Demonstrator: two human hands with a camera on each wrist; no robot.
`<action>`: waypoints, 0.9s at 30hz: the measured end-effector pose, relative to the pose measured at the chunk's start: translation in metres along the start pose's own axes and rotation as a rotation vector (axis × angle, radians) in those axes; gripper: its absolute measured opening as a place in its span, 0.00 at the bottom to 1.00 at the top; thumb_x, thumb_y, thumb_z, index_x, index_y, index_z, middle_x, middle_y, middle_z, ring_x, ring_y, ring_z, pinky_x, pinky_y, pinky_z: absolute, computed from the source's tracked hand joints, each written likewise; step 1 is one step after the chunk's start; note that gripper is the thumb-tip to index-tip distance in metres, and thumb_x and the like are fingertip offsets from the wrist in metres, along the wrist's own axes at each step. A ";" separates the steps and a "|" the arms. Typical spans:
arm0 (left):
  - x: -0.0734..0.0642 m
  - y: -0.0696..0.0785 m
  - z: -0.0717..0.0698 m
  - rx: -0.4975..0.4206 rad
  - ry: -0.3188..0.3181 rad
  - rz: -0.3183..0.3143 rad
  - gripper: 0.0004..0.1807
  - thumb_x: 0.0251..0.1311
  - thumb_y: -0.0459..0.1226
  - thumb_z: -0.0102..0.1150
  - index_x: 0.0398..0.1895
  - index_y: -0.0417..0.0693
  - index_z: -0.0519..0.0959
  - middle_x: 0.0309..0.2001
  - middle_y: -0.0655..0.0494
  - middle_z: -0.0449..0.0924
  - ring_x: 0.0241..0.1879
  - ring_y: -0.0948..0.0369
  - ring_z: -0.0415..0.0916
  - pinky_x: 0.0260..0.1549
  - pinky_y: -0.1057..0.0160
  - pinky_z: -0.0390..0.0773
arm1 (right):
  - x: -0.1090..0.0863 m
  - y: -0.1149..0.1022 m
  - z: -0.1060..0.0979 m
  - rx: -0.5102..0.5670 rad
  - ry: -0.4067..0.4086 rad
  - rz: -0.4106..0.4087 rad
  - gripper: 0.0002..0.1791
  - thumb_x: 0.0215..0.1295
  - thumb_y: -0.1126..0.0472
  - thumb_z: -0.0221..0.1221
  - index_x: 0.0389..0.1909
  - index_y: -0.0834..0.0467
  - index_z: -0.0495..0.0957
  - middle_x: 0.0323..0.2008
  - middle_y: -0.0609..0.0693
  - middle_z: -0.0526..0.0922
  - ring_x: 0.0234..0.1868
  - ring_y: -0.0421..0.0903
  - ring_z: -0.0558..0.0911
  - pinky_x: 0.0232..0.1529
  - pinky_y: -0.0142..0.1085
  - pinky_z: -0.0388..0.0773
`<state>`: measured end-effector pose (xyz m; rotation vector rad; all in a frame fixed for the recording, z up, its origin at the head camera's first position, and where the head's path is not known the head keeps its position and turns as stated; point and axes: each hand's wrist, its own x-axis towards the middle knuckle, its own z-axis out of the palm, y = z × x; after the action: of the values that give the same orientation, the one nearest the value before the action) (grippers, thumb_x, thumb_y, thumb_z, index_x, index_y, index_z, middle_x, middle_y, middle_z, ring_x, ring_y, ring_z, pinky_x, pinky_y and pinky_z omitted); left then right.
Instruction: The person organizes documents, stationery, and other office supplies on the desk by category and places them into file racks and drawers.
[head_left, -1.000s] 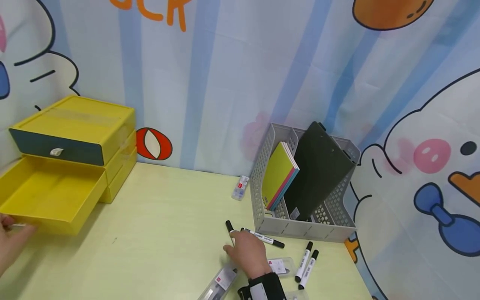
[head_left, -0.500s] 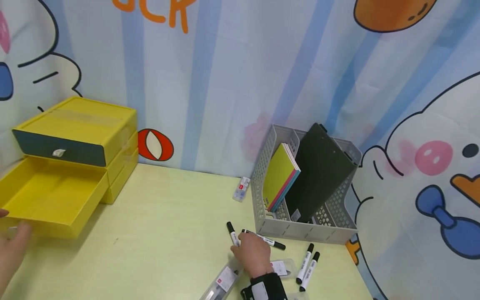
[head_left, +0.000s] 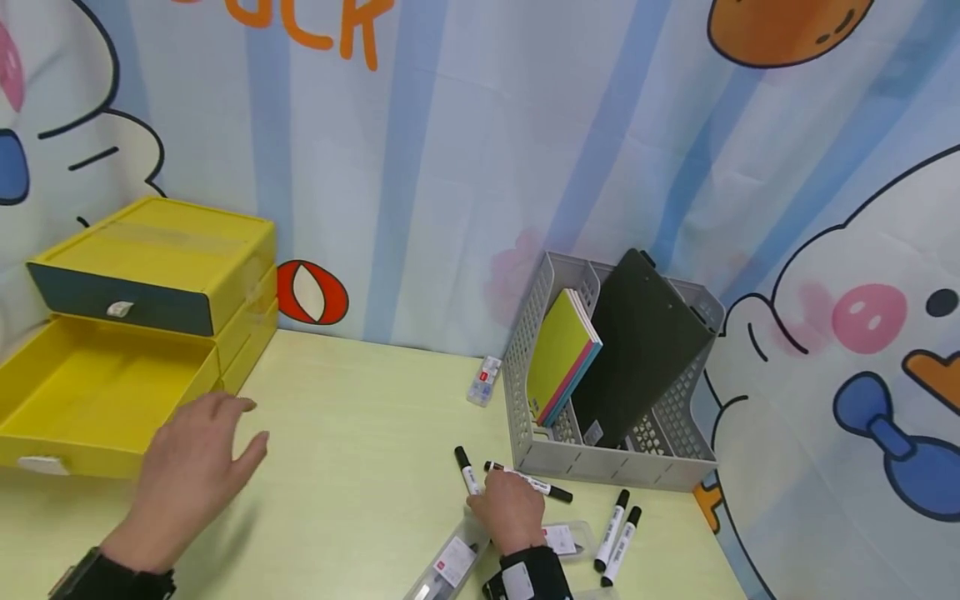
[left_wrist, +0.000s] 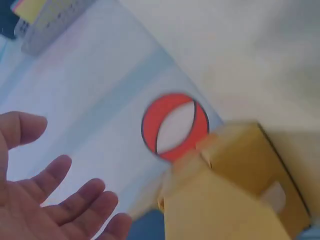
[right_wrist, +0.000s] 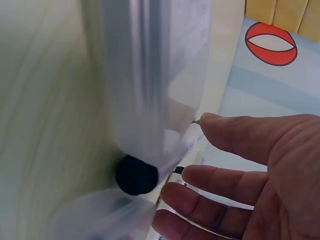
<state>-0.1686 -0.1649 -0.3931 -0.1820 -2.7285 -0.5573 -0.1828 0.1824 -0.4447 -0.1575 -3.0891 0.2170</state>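
Note:
My left hand [head_left: 197, 458] hovers by the front right corner of a pulled-out yellow drawer [head_left: 97, 375], thumb spread and holding nothing. In the left wrist view its fingers [left_wrist: 55, 172] are extended. The drawer's white knob [head_left: 43, 464] shows at its front. My right hand [head_left: 512, 510] reaches down among black-capped markers. One marker [head_left: 467, 471] lies at its fingertips, and another marker [head_left: 553, 490] lies just beyond, partly hidden. A clear plastic pen case [head_left: 453, 560] lies beside it. In the right wrist view, thumb and fingers [right_wrist: 215, 175] stand apart near this case.
The yellow drawer unit [head_left: 161, 237] stands at the left. A grey file holder [head_left: 615, 467] with notebooks [head_left: 558, 354] and a black clipboard [head_left: 637, 350] is at the back right. Two markers [head_left: 621, 537], another clear case [head_left: 573, 537] and a small packet [head_left: 484, 381] lie about.
My left hand has let go of the drawer front and moved right, exposing the knob. The drawer stays pulled out. My right hand has shifted slightly right among the markers.

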 end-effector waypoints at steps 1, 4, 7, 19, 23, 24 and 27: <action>0.001 0.005 0.007 0.001 -0.045 0.013 0.28 0.57 0.44 0.69 0.53 0.32 0.75 0.53 0.29 0.71 0.49 0.36 0.69 0.46 0.33 0.71 | 0.000 0.000 0.001 -0.001 -0.005 0.005 0.15 0.54 0.51 0.70 0.26 0.59 0.81 0.24 0.53 0.79 0.25 0.49 0.77 0.25 0.46 0.74; 0.003 0.018 0.028 0.032 -0.231 0.036 0.29 0.58 0.47 0.69 0.55 0.34 0.76 0.53 0.31 0.73 0.49 0.38 0.72 0.45 0.36 0.74 | 0.000 0.000 0.005 0.002 -0.003 0.015 0.15 0.53 0.52 0.70 0.22 0.59 0.79 0.22 0.52 0.77 0.23 0.48 0.75 0.24 0.46 0.73; 0.002 0.029 0.045 0.058 -0.371 0.047 0.28 0.58 0.49 0.68 0.54 0.36 0.77 0.50 0.36 0.76 0.48 0.41 0.73 0.42 0.39 0.76 | 0.000 0.000 0.008 0.002 0.007 0.022 0.16 0.52 0.53 0.69 0.18 0.58 0.76 0.20 0.52 0.76 0.22 0.48 0.75 0.24 0.47 0.73; -0.008 0.052 0.072 -0.025 -0.357 0.096 0.19 0.58 0.46 0.69 0.45 0.43 0.81 0.44 0.48 0.80 0.44 0.47 0.77 0.37 0.45 0.78 | 0.000 -0.001 0.016 -0.009 0.065 0.032 0.12 0.51 0.60 0.66 0.17 0.59 0.75 0.21 0.53 0.77 0.23 0.50 0.78 0.24 0.48 0.74; -0.008 0.057 0.075 -0.044 -0.355 0.096 0.17 0.58 0.46 0.68 0.44 0.44 0.82 0.43 0.49 0.80 0.44 0.48 0.77 0.37 0.46 0.78 | 0.000 -0.004 0.015 -0.024 0.102 0.016 0.11 0.53 0.60 0.65 0.17 0.59 0.75 0.20 0.53 0.77 0.23 0.51 0.78 0.23 0.48 0.73; -0.008 0.058 0.076 -0.050 -0.349 0.097 0.16 0.58 0.45 0.68 0.43 0.44 0.82 0.43 0.49 0.80 0.44 0.48 0.78 0.37 0.47 0.78 | 0.000 -0.005 0.014 -0.022 0.112 0.010 0.11 0.53 0.60 0.65 0.17 0.58 0.75 0.20 0.53 0.77 0.22 0.51 0.77 0.23 0.48 0.73; -0.008 0.061 0.079 -0.073 -0.334 0.100 0.15 0.59 0.45 0.68 0.43 0.45 0.82 0.41 0.50 0.80 0.42 0.48 0.78 0.35 0.49 0.78 | -0.002 -0.012 0.009 0.001 0.130 -0.012 0.12 0.53 0.60 0.65 0.16 0.57 0.75 0.17 0.50 0.75 0.20 0.49 0.75 0.20 0.46 0.70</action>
<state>-0.1737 -0.0777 -0.4424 -0.4663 -2.9981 -0.6487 -0.1824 0.1692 -0.4522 -0.1470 -2.9599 0.1994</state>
